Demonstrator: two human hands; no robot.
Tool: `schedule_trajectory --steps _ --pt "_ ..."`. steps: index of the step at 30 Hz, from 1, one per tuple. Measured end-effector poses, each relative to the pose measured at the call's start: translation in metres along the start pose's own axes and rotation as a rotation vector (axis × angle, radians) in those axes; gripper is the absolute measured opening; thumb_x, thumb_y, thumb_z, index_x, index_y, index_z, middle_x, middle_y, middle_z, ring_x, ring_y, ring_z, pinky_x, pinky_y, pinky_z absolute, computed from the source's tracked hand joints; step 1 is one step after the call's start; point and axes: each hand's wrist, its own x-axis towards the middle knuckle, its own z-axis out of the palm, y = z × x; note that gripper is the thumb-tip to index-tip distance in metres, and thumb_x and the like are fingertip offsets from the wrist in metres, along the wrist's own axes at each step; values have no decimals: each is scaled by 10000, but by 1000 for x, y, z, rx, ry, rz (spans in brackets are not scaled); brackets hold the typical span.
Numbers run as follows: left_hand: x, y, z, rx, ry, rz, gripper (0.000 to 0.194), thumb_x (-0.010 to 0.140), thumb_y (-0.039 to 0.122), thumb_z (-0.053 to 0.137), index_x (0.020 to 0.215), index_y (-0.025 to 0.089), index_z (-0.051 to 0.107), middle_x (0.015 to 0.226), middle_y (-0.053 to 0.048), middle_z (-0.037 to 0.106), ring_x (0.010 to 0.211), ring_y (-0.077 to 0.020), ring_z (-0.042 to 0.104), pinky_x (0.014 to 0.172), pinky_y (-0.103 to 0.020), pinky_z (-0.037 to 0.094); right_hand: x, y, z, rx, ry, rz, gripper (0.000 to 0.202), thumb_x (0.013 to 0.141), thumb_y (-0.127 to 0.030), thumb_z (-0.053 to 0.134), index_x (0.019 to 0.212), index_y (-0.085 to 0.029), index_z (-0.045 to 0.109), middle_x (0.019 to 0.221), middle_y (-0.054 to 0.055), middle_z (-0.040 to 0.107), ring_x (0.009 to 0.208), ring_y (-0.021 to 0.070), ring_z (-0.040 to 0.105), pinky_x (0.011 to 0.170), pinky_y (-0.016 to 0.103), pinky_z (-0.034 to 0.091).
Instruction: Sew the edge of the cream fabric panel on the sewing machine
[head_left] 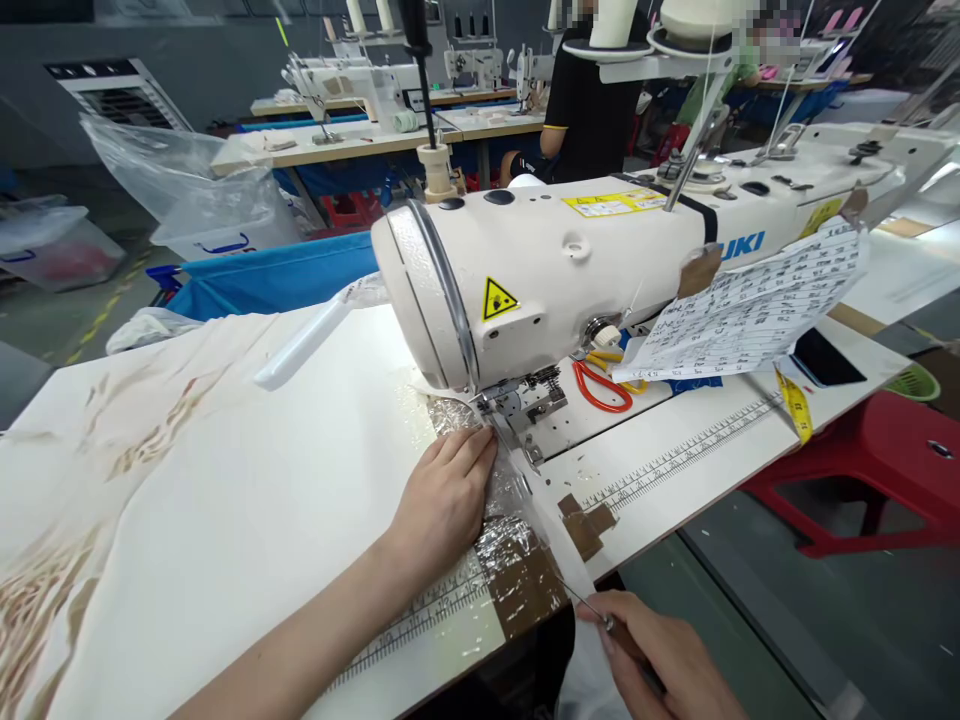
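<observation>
My left hand (442,495) lies flat, fingers together, on the clear-taped edge of the sewing table, its fingertips close to the needle area of a white sewing machine (525,270). Beside those fingers a narrow strip of white fabric (551,515) runs from the machine toward the table's front edge. At that edge my right hand (660,650) is closed round the dark handle of an awl (619,630). Its thin metal shaft points up and left, against or very near the strip; actual contact I cannot make out.
Cream fabric (165,400) spreads over the left side. Red-handled scissors (602,388) lie behind the needle area. A handwritten sheet (742,310) hangs from the machine, near a phone (827,357) and a yellow tape measure (795,405). A red stool (885,470) stands at right; other people sit beyond.
</observation>
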Motion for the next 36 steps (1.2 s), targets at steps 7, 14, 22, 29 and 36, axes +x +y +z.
schedule_trajectory --steps 7,14,22,29,36 --pt "1 -3 -1 -31 41 10 414 934 65 327 1260 -2 574 1266 -165 631 1177 -294 561 952 -474 543 2 1 1 135 -35 189 279 1014 -371 382 1065 -257 631 594 -20 555 477 162 487 524 254 450" --pt "0 -19 3 -169 -1 -9 448 910 59 329 1304 39 543 1346 -140 588 1277 -269 512 1037 -498 511 15 -3 3 549 64 419 341 933 -561 548 938 -241 666 714 -3 521 621 161 501 585 241 450" --pt "-3 -20 4 -140 -6 51 448 910 46 348 1324 46 520 1379 -180 542 1317 -302 471 1051 -502 501 5 -7 35 976 -75 632 509 799 -672 666 1043 -226 681 796 27 572 720 196 582 672 287 487" --pt "9 -13 2 -53 -1 -3 367 918 40 359 1206 39 586 1209 -196 558 1128 -317 520 891 -472 572 13 -5 19 527 -22 474 412 970 -586 458 1081 -224 617 669 -46 365 580 135 344 539 235 302" --pt "11 -22 0 -216 106 43 333 920 23 389 1196 92 562 1036 -132 575 921 -239 535 784 -393 571 38 -11 9 302 -14 326 337 1008 -453 401 1122 -210 605 661 -38 447 570 149 439 525 239 354"
